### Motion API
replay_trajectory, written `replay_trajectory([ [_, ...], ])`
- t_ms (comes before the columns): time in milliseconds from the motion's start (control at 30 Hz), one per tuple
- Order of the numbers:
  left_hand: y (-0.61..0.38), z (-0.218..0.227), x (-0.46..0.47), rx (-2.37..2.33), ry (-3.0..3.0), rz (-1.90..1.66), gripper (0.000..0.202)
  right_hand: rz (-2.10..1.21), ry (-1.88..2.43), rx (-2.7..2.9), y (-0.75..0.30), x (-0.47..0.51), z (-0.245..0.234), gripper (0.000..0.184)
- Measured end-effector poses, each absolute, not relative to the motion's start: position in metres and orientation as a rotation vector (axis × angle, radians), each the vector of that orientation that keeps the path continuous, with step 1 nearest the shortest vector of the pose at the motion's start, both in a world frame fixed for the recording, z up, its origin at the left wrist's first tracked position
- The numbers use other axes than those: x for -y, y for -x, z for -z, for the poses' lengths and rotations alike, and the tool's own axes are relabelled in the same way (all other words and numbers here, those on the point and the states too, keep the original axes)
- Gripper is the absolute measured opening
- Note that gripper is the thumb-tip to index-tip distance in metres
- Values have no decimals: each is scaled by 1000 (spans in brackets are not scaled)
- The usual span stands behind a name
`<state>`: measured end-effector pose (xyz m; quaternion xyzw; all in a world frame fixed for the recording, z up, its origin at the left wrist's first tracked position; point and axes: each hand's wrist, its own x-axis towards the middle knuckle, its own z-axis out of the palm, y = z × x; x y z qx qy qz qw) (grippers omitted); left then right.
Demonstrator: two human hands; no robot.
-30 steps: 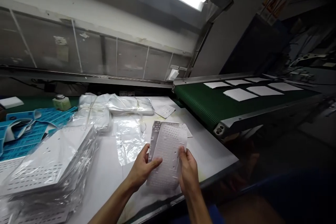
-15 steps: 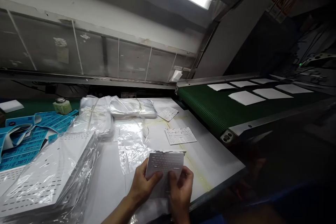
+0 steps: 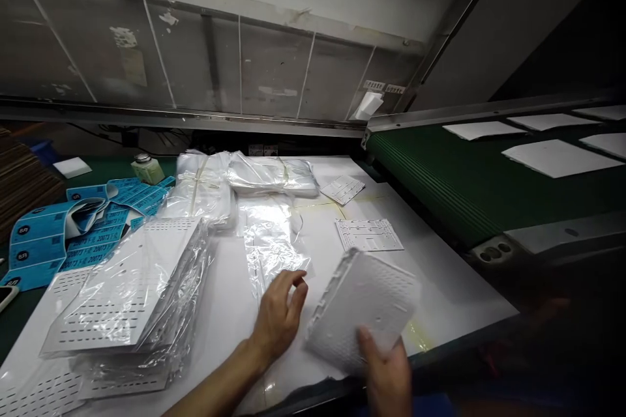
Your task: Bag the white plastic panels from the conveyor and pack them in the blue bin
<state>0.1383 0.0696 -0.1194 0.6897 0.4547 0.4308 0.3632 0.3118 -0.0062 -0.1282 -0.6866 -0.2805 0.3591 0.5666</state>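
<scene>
Left hand (image 3: 280, 318): empty, half-open, beside clear plastic bag (image 3: 270, 244)
Right hand (image 3: 386, 378): holding perforated white panel (image 3: 364, 309) by lower edge
Handling: seems stiff, light; grip edges

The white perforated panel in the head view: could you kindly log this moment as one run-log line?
left hand: empty, beside clear plastic bag | right hand: holding white perforated panel, tilted | nearby: printed sheet on white table
</scene>
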Motion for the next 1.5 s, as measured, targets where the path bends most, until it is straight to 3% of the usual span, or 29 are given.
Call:
replay_trajectory([
  [200,-117,137,-101,-1501,-2368,-606,16,-1154,1525,313,-328,0,116,78],
  [367,-121,144,-105,-1551,-2386,-666,24,-1200,1520,314,-330,2,115,79],
  [567,-131,146,-105,-1564,-2397,-672,16,-1183,1589,455,-328,2,117,79],
  [700,-131,143,-107,-1583,-2275,-746,24,-892,1727,609,-330,3,127,90],
  [867,-124,118,-108,-1436,-1636,-1029,26,-752,1800,1027,-321,-3,135,44],
  [1000,-125,92,-96,-1163,-1275,-1101,29,-749,1715,1203,-283,-29,112,29],
  [1167,-124,84,-77,-1005,-1079,-1037,27,-792,1597,1351,-245,-51,88,23],
  [1500,-113,84,-87,-660,-461,-1033,16,-667,1764,1271,-269,-41,101,29],
])
